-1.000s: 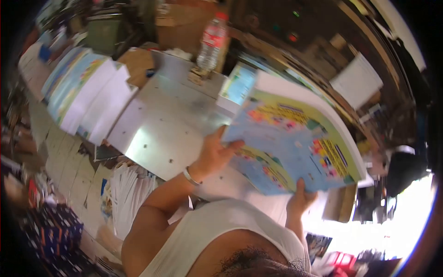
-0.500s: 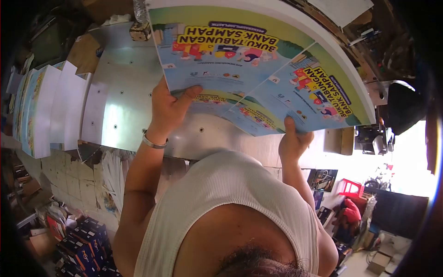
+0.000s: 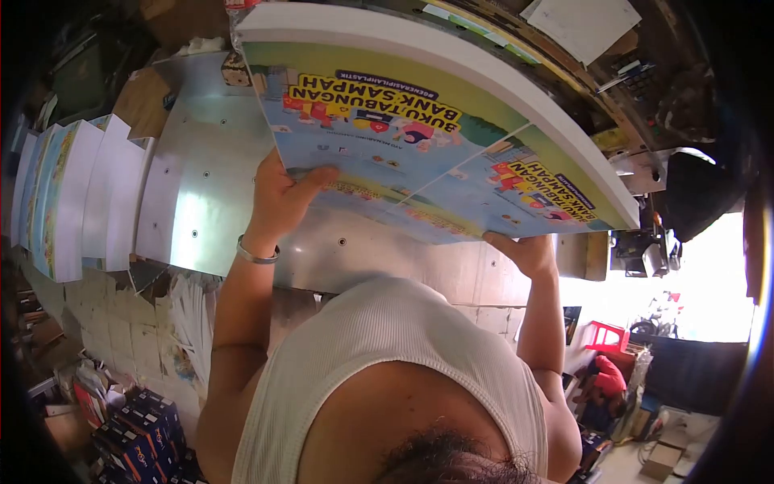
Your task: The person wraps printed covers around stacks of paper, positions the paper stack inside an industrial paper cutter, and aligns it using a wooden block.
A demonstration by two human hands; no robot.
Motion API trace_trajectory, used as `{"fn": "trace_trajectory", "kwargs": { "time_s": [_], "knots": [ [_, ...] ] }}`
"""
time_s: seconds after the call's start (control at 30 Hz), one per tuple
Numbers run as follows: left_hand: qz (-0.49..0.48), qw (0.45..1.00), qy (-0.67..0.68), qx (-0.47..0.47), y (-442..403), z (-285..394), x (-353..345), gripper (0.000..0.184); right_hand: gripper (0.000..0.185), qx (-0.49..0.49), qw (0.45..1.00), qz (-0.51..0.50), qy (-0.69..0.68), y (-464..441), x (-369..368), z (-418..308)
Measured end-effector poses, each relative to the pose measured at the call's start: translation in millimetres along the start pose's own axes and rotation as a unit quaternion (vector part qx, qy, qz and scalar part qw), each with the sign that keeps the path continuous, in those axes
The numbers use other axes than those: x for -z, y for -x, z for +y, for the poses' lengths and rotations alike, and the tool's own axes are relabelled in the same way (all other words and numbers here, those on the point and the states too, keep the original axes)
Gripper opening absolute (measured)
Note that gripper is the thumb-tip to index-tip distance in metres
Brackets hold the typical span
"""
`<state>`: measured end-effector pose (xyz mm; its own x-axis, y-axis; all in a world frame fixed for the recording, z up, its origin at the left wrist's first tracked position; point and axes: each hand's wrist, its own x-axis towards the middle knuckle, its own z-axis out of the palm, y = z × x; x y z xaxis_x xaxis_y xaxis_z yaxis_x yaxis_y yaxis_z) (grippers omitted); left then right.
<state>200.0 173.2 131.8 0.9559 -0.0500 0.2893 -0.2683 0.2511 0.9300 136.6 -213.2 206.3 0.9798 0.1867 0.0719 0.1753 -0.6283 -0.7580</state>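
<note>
A thick stack of printed sheets [image 3: 363, 73] is tilted up in front of me, with colourful "Buku Tabungan Bank Sampah" covers upside down to me. My left hand [image 3: 278, 198] is closed on its near left edge, the thumb lying on the printed face and the fingers behind. At the near right edge my right hand [image 3: 528, 254] grips the same stack, thumb at the rim and other fingers mostly hidden. Beneath the stack lies a shiny metal table [image 3: 201, 177] with small round holes or fittings. A metal band [image 3: 258, 254] circles my left wrist.
More stacks of printed sheets [image 3: 60, 202] stand at the table's left end. Dark boxes [image 3: 141, 436] are piled on the floor at lower left. Machine parts [image 3: 645, 165] lie beyond the stack on the right. A red plastic frame [image 3: 606, 335] is at the right.
The stack has tilted, showing more of its white far edge, and shifted slightly left. My right hand has moved a little right and down along the near edge; both hands keep hold.
</note>
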Motion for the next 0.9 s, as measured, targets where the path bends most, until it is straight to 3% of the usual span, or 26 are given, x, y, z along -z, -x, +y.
{"fn": "trace_trajectory", "kwargs": {
  "time_s": [0.2,0.3,0.4,0.47,0.6,0.67,0.7,0.8,0.9],
  "knots": [
    [-0.035,0.998,-0.025,-0.05,-11,-4,5,0.033,0.052,-0.005,1.0,-0.009,-0.002,6,1,-17],
    [-0.052,0.997,-0.043,0.028,-20,22,-5,0.035,0.056,0.06,0.998,-0.012,0.016,21,2,8],
    [-0.06,0.99,-0.09,-0.092,-40,61,-29,0.039,0.055,0.008,0.999,0.05,-0.01,47,0,13],
    [-0.111,0.974,-0.145,-0.132,-63,95,-44,0.044,0.06,-0.021,0.972,0.127,-0.198,57,-21,9],
    [-0.214,0.93,-0.268,-0.133,-118,114,-91,0.045,0.059,-0.018,0.924,0.199,-0.326,72,-70,57],
    [-0.231,0.896,-0.334,-0.177,-148,83,-118,0.051,0.066,-0.021,0.869,0.231,-0.437,70,-106,64],
    [-0.262,0.875,-0.369,-0.171,-164,67,-133,0.053,0.061,-0.082,0.845,0.239,-0.471,69,-119,48],
    [-0.347,0.808,-0.448,-0.161,-208,-4,-171,0.066,0.052,-0.129,0.792,0.14,-0.58,57,-134,31],
    [-0.363,0.779,-0.5,-0.103,-227,-48,-192,0.077,0.049,-0.213,0.742,0.129,-0.622,44,-152,78]
  ]
}}
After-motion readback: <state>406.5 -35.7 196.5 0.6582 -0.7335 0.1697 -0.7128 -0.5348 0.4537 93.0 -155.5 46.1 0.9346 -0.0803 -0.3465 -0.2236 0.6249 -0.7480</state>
